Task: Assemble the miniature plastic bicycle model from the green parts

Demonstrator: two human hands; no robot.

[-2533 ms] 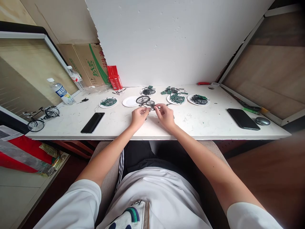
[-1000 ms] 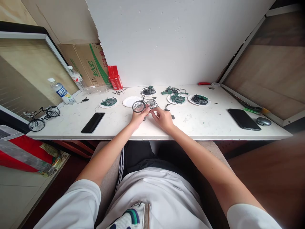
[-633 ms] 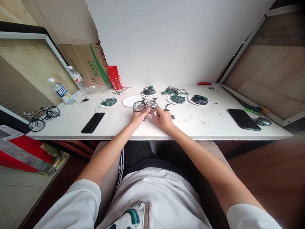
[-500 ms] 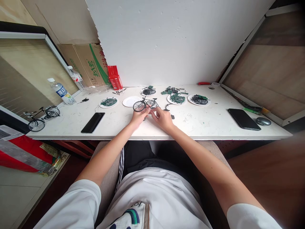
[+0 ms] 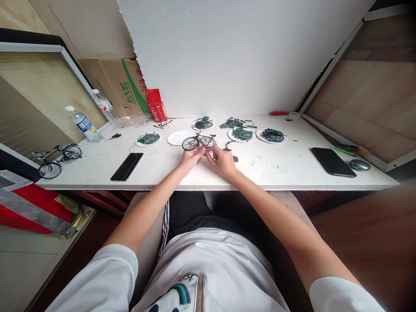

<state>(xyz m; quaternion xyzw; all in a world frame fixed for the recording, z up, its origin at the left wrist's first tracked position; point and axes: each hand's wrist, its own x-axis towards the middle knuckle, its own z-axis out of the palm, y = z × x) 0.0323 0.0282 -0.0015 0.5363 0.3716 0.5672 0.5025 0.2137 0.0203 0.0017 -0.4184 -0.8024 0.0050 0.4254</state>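
Observation:
A small black model bicycle (image 5: 198, 141) stands upright on the white table (image 5: 279, 167), its front wheel to the left. My left hand (image 5: 189, 159) pinches its lower frame from the near side. My right hand (image 5: 223, 161) is closed beside it, fingertips at the frame near the rear wheel. Whether the right fingers hold a separate small part is too small to tell. Paper plates with green and black parts lie just behind: one on the left (image 5: 147, 139), an empty one (image 5: 177, 138), and others to the right (image 5: 241, 134) (image 5: 271, 135).
A black phone (image 5: 126, 166) lies to the left and another phone (image 5: 332, 161) with a mouse (image 5: 359, 164) to the right. A finished model bicycle (image 5: 56, 160) stands at the far left edge. Water bottles (image 5: 83, 125), a cardboard box (image 5: 121, 86) and a red pack (image 5: 156, 105) sit at the back left.
The bicycle was held tilted above the table 2.5 s ago; it now stands upright on its wheels. Both hands dropped lower with it and have barely moved in the last second.

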